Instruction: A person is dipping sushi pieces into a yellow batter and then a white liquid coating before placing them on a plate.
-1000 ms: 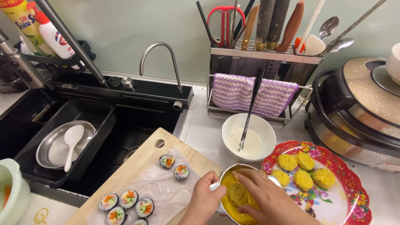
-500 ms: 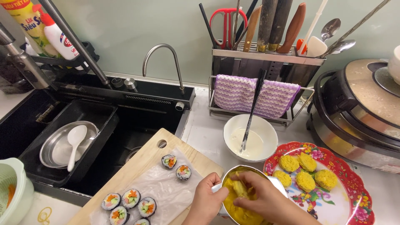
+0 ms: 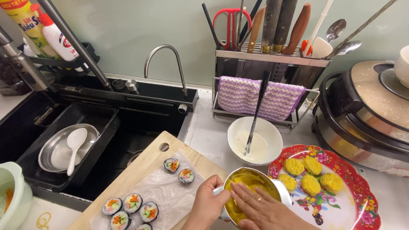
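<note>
My left hand (image 3: 207,203) grips the rim and side of a small metal bowl (image 3: 279,190) filled with yellow crumbs. My right hand (image 3: 260,207) lies flat inside that bowl, fingers together, pressing into the yellow coating; whatever is under the palm is hidden. To the right stands a red flowered plate (image 3: 360,211) carrying several yellow-coated pieces (image 3: 312,174). On the left, a wooden cutting board (image 3: 145,166) covered with clear film holds sliced seaweed rice rolls (image 3: 130,208), with two more slices (image 3: 179,170) nearer the bowl.
A white bowl (image 3: 238,138) of pale batter with black chopsticks (image 3: 254,115) stands behind. A black sink (image 3: 98,136) holds a metal dish with a white spoon (image 3: 74,142). A knife and utensil rack (image 3: 266,55) with a purple cloth is at the back, a cooker (image 3: 370,110) at right.
The view has shifted slightly. My right hand has flattened down into the yellow crumbs, where earlier it was turning a piece in them. My left hand keeps hold of the bowl.
</note>
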